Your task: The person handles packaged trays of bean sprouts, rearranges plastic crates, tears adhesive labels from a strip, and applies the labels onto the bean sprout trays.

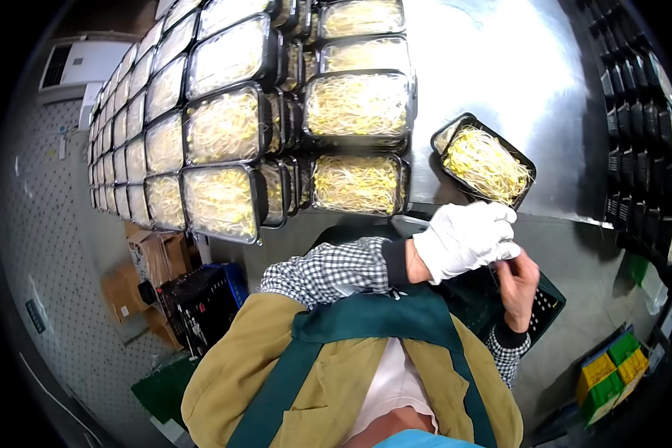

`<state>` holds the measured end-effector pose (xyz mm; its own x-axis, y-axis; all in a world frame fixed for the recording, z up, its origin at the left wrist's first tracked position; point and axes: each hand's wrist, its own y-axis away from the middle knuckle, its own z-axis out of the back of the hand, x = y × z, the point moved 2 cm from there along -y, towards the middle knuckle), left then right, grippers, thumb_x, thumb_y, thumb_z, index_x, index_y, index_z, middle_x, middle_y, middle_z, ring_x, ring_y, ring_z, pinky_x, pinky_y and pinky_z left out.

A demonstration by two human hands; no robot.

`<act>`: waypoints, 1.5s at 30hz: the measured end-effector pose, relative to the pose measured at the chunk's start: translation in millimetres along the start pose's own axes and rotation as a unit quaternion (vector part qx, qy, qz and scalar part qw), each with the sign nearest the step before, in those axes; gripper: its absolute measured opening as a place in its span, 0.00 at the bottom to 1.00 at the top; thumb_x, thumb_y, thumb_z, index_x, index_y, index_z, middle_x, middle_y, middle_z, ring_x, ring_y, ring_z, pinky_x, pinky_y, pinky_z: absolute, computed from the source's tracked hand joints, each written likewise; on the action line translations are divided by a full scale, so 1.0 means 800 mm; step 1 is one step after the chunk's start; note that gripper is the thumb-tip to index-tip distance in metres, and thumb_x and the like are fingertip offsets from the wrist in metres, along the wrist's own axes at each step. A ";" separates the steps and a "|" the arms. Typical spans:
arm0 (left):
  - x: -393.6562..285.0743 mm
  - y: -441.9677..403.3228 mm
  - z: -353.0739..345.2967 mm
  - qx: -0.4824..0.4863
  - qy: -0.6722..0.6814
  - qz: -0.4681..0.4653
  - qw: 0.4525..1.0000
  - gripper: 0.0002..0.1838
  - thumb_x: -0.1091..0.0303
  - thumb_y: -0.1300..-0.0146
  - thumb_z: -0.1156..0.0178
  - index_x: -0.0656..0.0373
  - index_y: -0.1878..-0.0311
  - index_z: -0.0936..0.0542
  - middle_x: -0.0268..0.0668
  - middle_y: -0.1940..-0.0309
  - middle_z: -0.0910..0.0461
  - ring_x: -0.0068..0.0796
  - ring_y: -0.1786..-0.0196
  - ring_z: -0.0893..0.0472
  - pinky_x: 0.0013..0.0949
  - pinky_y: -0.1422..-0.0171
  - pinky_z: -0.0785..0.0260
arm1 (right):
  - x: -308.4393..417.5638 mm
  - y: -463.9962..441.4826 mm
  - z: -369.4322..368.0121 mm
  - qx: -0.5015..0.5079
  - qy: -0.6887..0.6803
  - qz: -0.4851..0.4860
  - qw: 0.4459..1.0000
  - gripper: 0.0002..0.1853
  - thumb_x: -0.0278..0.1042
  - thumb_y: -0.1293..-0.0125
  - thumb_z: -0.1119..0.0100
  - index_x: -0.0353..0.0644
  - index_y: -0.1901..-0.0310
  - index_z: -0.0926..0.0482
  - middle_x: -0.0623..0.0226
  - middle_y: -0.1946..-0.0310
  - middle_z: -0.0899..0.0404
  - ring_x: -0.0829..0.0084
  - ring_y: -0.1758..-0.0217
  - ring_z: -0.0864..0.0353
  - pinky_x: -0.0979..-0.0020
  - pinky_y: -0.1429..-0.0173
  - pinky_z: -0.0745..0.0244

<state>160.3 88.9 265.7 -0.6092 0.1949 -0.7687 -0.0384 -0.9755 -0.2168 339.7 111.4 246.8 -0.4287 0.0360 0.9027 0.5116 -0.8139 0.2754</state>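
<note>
My left hand, in a white glove, is curled closed just in front of the steel table's near edge. My bare right hand meets it there, thumb and fingers pinched together against the glove. Whatever they hold between them, if anything, is too small or hidden to name. Just beyond the glove, a black plastic tray sits at an angle, heaped with bean sprouts; some strands hang over its rim. Below my hands, a dark green crate is partly covered by my arms.
Stacked, film-covered trays of sprouts fill the left of the steel table. Stacks of black trays line the right side. Cardboard boxes and a black crate are at lower left; yellow and green crates at lower right.
</note>
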 end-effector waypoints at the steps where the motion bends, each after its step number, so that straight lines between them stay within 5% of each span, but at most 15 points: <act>1: 0.001 -0.002 0.023 -0.028 -0.006 -0.031 0.999 0.07 0.60 0.38 0.43 0.49 0.62 0.18 0.31 0.56 0.20 0.31 0.55 0.20 0.34 0.56 0.26 | 0.006 -0.004 0.005 -0.012 -0.030 0.092 0.995 0.07 0.20 0.42 0.40 0.33 0.61 0.22 0.60 0.66 0.19 0.69 0.62 0.21 0.73 0.54 0.27; 4: 0.048 0.012 0.061 -0.029 0.016 -0.008 0.999 0.13 0.61 0.33 0.48 0.55 0.53 0.19 0.42 0.49 0.22 0.47 0.39 0.29 0.40 0.35 0.38 | 0.007 -0.004 0.029 -0.025 -0.095 0.228 0.969 0.03 0.25 0.47 0.38 0.38 0.70 0.19 0.59 0.66 0.17 0.57 0.54 0.20 0.53 0.42 0.31; 6: 0.055 0.024 0.072 0.004 0.110 0.222 0.969 0.25 0.60 0.32 0.46 0.59 0.35 0.32 0.50 0.35 0.36 0.45 0.31 0.37 0.41 0.28 0.47 | 0.021 -0.003 0.036 -0.009 0.029 0.294 0.955 0.05 0.26 0.55 0.37 0.42 0.73 0.16 0.61 0.64 0.17 0.52 0.47 0.23 0.46 0.32 0.42; 7: 0.096 0.049 0.034 -0.020 0.304 0.221 0.926 0.32 0.62 0.34 0.42 0.61 0.31 0.39 0.46 0.33 0.39 0.38 0.34 0.33 0.36 0.32 0.40 | 0.025 -0.002 0.038 0.014 0.045 0.278 0.959 0.09 0.26 0.60 0.38 0.47 0.73 0.13 0.61 0.58 0.18 0.50 0.38 0.30 0.45 0.28 0.51; 8: 0.078 0.044 0.049 0.085 0.511 0.356 0.778 0.37 0.64 0.36 0.39 0.62 0.28 0.46 0.42 0.36 0.34 0.31 0.41 0.26 0.31 0.44 0.28 | 0.030 -0.001 0.032 0.016 0.061 0.263 0.963 0.12 0.24 0.60 0.39 0.49 0.72 0.13 0.57 0.46 0.23 0.49 0.32 0.36 0.48 0.27 0.50; 11: 0.100 0.044 0.019 0.060 0.616 0.300 0.726 0.42 0.66 0.36 0.41 0.57 0.25 0.55 0.43 0.50 0.22 0.25 0.59 0.18 0.28 0.63 0.22 | 0.006 -0.009 0.024 -0.021 0.051 0.203 0.978 0.15 0.17 0.53 0.45 0.45 0.66 0.13 0.54 0.34 0.35 0.51 0.28 0.41 0.55 0.27 0.48; 16: 0.104 0.031 -0.004 0.066 0.522 0.305 0.794 0.43 0.77 0.38 0.44 0.45 0.24 0.56 0.42 0.53 0.24 0.28 0.58 0.20 0.31 0.52 0.25 | -0.078 -0.043 0.008 -0.148 -0.243 -0.010 0.959 0.19 0.24 0.29 0.55 0.34 0.38 0.31 0.60 0.42 0.28 0.72 0.48 0.24 0.73 0.47 0.26; 19: 0.126 0.020 -0.029 0.001 0.370 0.252 0.894 0.29 0.78 0.38 0.46 0.53 0.33 0.35 0.36 0.57 0.23 0.22 0.59 0.22 0.26 0.51 0.28 | -0.109 -0.066 0.001 -0.251 -0.088 0.040 0.963 0.18 0.24 0.34 0.43 0.35 0.43 0.25 0.73 0.62 0.24 0.83 0.62 0.28 0.81 0.55 0.31; 22: 0.145 -0.013 -0.035 -0.126 0.035 0.139 0.982 0.18 0.72 0.36 0.45 0.61 0.43 0.26 0.41 0.59 0.22 0.32 0.56 0.21 0.30 0.51 0.29 | -0.117 -0.103 0.005 -0.313 -0.120 0.069 0.940 0.17 0.24 0.36 0.40 0.34 0.45 0.24 0.74 0.62 0.24 0.84 0.62 0.29 0.82 0.56 0.32; 23: 0.159 -0.023 -0.042 -0.183 -0.073 0.062 0.978 0.18 0.69 0.37 0.45 0.62 0.45 0.26 0.47 0.59 0.23 0.45 0.56 0.22 0.38 0.48 0.30 | -0.116 -0.117 0.006 -0.315 -0.133 0.062 0.938 0.15 0.24 0.37 0.38 0.35 0.48 0.22 0.75 0.63 0.25 0.84 0.62 0.29 0.82 0.56 0.32; 31: 0.195 -0.069 -0.056 -0.133 -0.262 0.062 0.954 0.12 0.66 0.39 0.46 0.62 0.56 0.23 0.52 0.52 0.26 0.50 0.47 0.28 0.45 0.44 0.34 | -0.129 -0.172 0.008 -0.363 -0.038 0.098 0.926 0.10 0.31 0.40 0.34 0.43 0.57 0.15 0.69 0.64 0.22 0.77 0.61 0.26 0.77 0.54 0.30; 34: 0.203 -0.076 -0.065 -0.173 -0.212 0.113 0.955 0.13 0.62 0.37 0.45 0.62 0.58 0.22 0.51 0.55 0.23 0.48 0.50 0.25 0.45 0.46 0.32 | -0.139 -0.172 0.010 -0.396 0.012 0.090 0.914 0.09 0.30 0.39 0.35 0.41 0.57 0.15 0.70 0.62 0.22 0.78 0.59 0.26 0.77 0.51 0.31; 38: 0.134 -0.066 -0.016 -0.184 -0.006 0.139 0.973 0.09 0.66 0.35 0.44 0.62 0.57 0.22 0.44 0.66 0.21 0.41 0.62 0.21 0.36 0.58 0.29 | -0.138 -0.140 0.027 -0.265 -0.343 0.090 0.897 0.12 0.28 0.34 0.41 0.37 0.51 0.19 0.71 0.50 0.24 0.79 0.48 0.27 0.76 0.42 0.33; 42: 0.080 -0.009 0.025 -0.086 0.066 0.098 0.989 0.07 0.73 0.37 0.45 0.59 0.57 0.21 0.38 0.66 0.22 0.34 0.64 0.21 0.31 0.58 0.28 | -0.093 -0.122 0.028 -0.166 0.195 0.189 0.948 0.32 0.38 0.48 0.29 0.43 0.40 0.27 0.59 0.36 0.35 0.60 0.32 0.37 0.62 0.31 0.41; 45: 0.053 0.025 0.019 0.053 0.116 0.091 0.988 0.08 0.76 0.39 0.43 0.58 0.58 0.19 0.38 0.65 0.21 0.34 0.62 0.19 0.31 0.57 0.27 | -0.071 -0.131 0.003 -0.126 0.332 0.197 0.914 0.42 0.40 0.58 0.25 0.46 0.37 0.31 0.57 0.34 0.39 0.53 0.28 0.46 0.50 0.26 0.52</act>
<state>121.4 76.0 237.9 -0.4156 0.0215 -0.9093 -0.0345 -0.9994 -0.0078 312.6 195.9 167.5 -0.6490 -0.5799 0.4925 0.5714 -0.7989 -0.1877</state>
